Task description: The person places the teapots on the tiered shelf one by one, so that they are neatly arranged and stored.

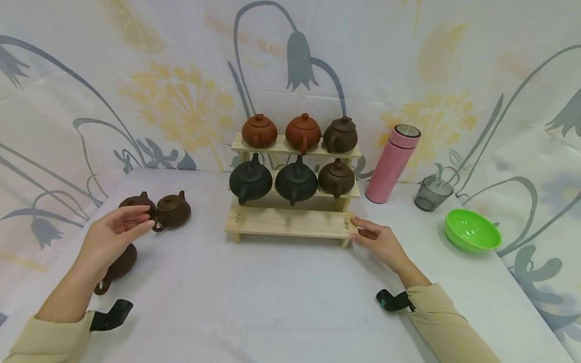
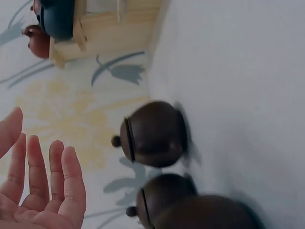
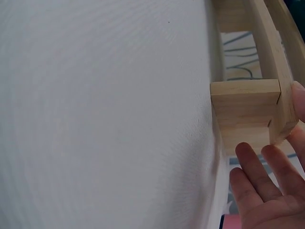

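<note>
A three-tier wooden display stand stands at the back middle of the table. My right hand pinches the right end of its lowest board; in the right wrist view the thumb lies on the board and other fingers sit below. My left hand is raised over the table's left side, fingers extended and holding nothing. Around it are three dark brown teapots, one farther right, one behind the fingers and one partly hidden by the hand. The left wrist view shows a teapot apart from that hand.
On the upper tiers sit reddish-brown teapots, black teapots and dark brown teapots. To the stand's right are a pink thermos, a grey see-through cup and a green bowl. A patterned cloth hangs behind.
</note>
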A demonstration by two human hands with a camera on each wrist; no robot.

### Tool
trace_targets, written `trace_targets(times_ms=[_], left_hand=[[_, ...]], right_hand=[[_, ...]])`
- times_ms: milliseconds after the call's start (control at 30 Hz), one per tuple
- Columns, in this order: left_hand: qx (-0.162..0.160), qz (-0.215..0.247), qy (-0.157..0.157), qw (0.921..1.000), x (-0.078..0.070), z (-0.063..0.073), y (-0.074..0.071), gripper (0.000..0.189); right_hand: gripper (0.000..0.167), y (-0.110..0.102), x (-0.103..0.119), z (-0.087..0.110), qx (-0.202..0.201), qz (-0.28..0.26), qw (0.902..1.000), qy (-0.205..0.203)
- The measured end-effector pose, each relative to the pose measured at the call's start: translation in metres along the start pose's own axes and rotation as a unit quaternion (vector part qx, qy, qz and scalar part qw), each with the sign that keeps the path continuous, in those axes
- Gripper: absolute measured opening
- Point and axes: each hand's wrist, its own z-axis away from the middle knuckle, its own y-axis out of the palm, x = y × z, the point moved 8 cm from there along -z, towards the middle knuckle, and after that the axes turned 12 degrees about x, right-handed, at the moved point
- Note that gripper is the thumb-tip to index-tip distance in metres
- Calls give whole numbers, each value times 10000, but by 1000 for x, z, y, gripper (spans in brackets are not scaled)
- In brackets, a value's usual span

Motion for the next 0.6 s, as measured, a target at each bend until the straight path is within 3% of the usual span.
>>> trace_targets(times_ms=[300,433,600], left_hand=[[-189,-152,-498,9985,57,13,-34,52],[-430,-508,-689,9954,86,21,-47,54],[-429,-437,-987,9932,98,40,-53,49]], right_hand=[[53,1,1,-1,-20,37,10000,-23],[52,1,2,-1,-20,48,10000,-60],[52,1,2,-1,-34,60,9999,-83]])
